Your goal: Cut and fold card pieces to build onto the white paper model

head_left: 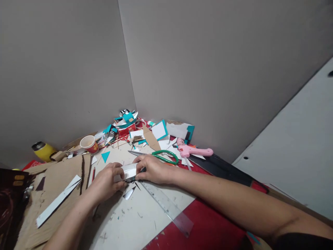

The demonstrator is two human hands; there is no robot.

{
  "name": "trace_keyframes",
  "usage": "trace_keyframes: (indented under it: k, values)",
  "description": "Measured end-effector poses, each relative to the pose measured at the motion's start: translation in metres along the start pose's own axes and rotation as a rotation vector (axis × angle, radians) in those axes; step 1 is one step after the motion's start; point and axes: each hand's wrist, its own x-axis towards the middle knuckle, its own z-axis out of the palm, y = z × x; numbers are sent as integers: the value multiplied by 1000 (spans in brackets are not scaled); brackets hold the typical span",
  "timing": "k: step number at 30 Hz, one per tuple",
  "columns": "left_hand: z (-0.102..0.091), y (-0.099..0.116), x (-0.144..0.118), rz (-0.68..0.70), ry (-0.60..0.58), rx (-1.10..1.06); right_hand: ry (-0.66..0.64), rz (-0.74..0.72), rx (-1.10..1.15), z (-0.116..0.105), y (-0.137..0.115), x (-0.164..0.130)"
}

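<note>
Between my two hands is a small piece of folded white card (129,172), held low over the pale work board (122,222). My left hand (113,178) pinches its left end with curled fingers. At the other end, my right hand (149,169) grips the card between thumb and fingers. A clear plastic ruler (166,206) slants away beneath my right hand. Just behind that hand lie the green-handled scissors (166,157), blades pointing left. Small white paper scraps (128,193) lie below the card, and a red pencil (93,174) rests left of my left hand.
A pink glue gun (195,150) lies at the right among paper offcuts. Farther back stand a paper cup (89,143) and a yellow bottle (43,151). Brown cardboard (59,180) with a white strip (58,201) covers the left side. Grey walls (208,69) close off the back.
</note>
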Motion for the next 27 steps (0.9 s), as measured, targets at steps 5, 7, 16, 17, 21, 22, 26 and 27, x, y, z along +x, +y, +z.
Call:
trace_keyframes:
  k: [5, 7, 16, 17, 21, 22, 26, 27]
  values:
    - [4, 1, 2, 24, 15, 31, 1, 11, -8, 4, 4, 1]
    - [5, 1, 2, 31, 12, 40, 2, 4, -19, 5, 5, 1]
    - [0, -5, -3, -71, 2, 80, -6, -53, -97, 4, 3, 0]
    - [-1, -5, -3, -73, -7, 77, -2, -54, -102, 4, 4, 0]
    - [-2, -7, -2, -44, -15, 69, -13, -55, -110, 6, 5, 0]
    - [-2, -6, -2, -41, -13, 72, -29, -61, -119, 6, 6, 1]
    - [-1, -6, -1, -38, -10, 94, -87, -108, -141, 5, 6, 3]
    - [-1, -5, -1, -35, -12, 98, -90, -115, -137, 4, 6, 4]
